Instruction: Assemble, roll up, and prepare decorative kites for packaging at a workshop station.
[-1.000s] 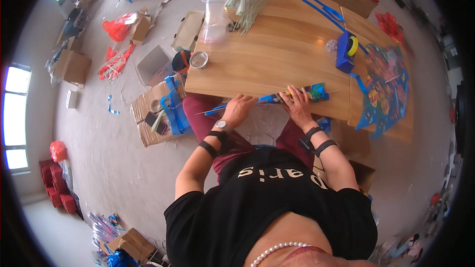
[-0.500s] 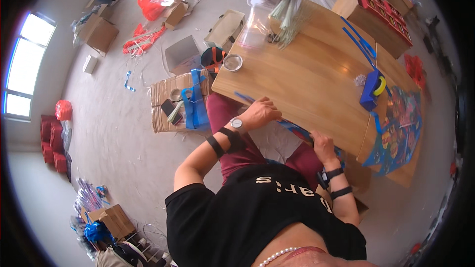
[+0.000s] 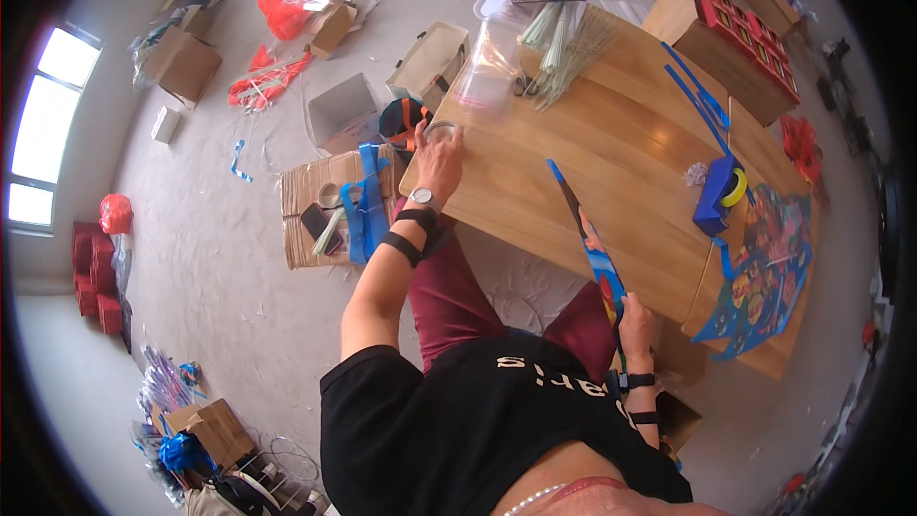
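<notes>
Since half a second ago the left hand (image 3: 441, 155) has left the long blue strip and gone out to the table's left corner, where its fingers now curl over a small clear tape roll (image 3: 441, 130) lying at the edge of the light wooden tabletop (image 3: 611, 148); cannot tell if it's gripped or only touched. Just left of that corner, on the floor, a flattened brown cardboard sheet (image 3: 306, 199) carries blue strips and a dark phone. Moving right, the long narrow blue printed strip (image 3: 594, 253) runs diagonally, far tip up on the table, near end down off the table's edge by the lap. The right hand (image 3: 634, 317) is closed around that lower end, so the strip's long axis points up-left from it, and the right hand is the only one on it. Far right, a blue tape dispenser with a yellow roll (image 3: 718, 199) sits beside a colourful printed sheet (image 3: 764, 277).
</notes>
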The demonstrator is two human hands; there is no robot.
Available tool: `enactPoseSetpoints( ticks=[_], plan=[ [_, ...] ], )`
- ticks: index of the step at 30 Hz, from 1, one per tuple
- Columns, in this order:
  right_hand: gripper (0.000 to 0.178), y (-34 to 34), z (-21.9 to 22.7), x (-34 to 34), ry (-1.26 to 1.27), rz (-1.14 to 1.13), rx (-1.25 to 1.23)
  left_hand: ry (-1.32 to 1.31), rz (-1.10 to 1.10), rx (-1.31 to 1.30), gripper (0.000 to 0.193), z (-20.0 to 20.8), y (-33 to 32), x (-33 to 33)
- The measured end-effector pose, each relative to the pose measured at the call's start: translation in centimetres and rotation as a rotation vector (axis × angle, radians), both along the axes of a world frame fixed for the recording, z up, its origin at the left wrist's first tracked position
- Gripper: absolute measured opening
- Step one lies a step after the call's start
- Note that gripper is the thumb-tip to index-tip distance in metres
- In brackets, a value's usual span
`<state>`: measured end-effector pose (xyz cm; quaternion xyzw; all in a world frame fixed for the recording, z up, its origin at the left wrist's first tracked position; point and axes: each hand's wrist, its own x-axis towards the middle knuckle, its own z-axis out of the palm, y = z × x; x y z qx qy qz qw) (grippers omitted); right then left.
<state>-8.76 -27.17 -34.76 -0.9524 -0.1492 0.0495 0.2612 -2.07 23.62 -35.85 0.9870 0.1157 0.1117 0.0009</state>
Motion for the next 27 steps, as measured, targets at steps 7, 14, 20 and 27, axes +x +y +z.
enactPoseSetpoints(
  ticks=[7, 14, 20, 27],
  plan=[
    [0.014, 0.5, 0.9, -0.1, -0.034, -0.005, 0.043, -0.049, -0.213, -0.193, 0.043, -1.3, -2.2, 8.3],
    [0.018, -1.4, 1.0, -1.7, -0.036, -0.115, 0.111, 0.119, -0.094, -0.138, 0.082, -4.8, -7.3, 7.4],
    [0.013, -3.8, 0.5, -3.1, 0.000, -0.110, 0.029, 0.183, -0.122, -0.058, 0.081, -3.8, -17.1, 0.1],
    [0.016, -6.1, 0.4, -5.0, -0.003, -0.138, 0.005, 0.172, -0.358, -0.152, 0.070, -3.9, -23.6, -5.8]
  ],
)
